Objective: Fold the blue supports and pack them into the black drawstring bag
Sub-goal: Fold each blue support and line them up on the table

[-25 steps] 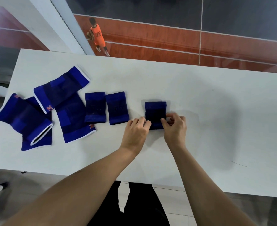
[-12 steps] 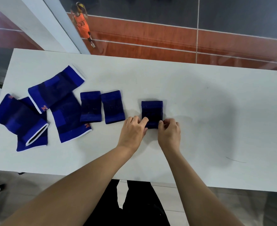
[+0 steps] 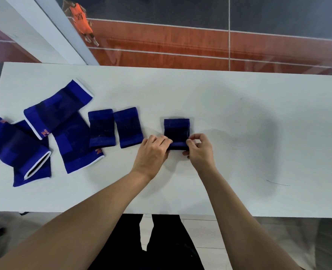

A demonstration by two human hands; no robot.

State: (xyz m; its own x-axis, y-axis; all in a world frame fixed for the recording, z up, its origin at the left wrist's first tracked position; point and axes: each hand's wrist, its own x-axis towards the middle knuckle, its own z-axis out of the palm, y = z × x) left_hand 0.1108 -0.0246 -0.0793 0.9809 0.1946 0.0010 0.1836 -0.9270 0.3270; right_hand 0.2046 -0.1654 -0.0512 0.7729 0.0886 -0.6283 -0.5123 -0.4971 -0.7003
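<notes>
Left hand [image 3: 153, 151]: grips near-left corner of folded blue support [image 3: 177, 131], table centre.
Right hand [image 3: 199, 151]: pinches its near-right corner.
Lettering: orange marks [image 3: 99, 152] on unfolded supports [image 3: 71, 137], unreadable.
Room: bare white table [image 3: 258, 117] rightward.

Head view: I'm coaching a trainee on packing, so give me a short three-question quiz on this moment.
1. True or false: the black drawstring bag lies on the white table.
2. Which hand grips the rightmost folded support? A) left hand only B) right hand only C) both
3. How many supports lie folded small in the row?
Key: 1 false, no bag is in view; 2 C, each hand pinches a near corner; 3 three.
</notes>
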